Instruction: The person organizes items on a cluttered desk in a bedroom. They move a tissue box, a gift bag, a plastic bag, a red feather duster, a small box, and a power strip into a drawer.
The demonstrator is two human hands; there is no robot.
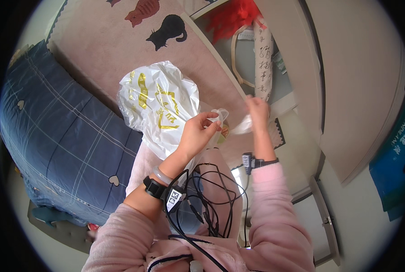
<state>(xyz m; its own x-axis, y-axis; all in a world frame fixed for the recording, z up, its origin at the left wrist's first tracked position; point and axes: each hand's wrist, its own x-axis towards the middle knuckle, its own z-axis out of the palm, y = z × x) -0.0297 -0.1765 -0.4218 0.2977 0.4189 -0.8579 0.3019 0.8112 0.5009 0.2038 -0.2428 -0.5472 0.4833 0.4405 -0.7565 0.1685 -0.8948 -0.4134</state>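
Observation:
A white plastic bag (155,97) with yellow print lies crumpled over my lap and the rug in front of me. My left hand (198,131) is closed on the bag, pinching its gathered top between thumb and fingers. Off to the right, my right hand (258,113) is raised beside an open drawer (282,97), blurred by motion. A whitish, see-through smear (244,124) shows just left of it; whether the fingers hold it cannot be made out.
Inside the drawer are a red item (234,20), a beige rolled cloth (263,59) with dark writing and a tan strap (235,59). A bed with a blue quilt (71,131) stands left. Black cables (216,195) hang over my lap. A pink cat-patterned rug (98,41) spreads ahead.

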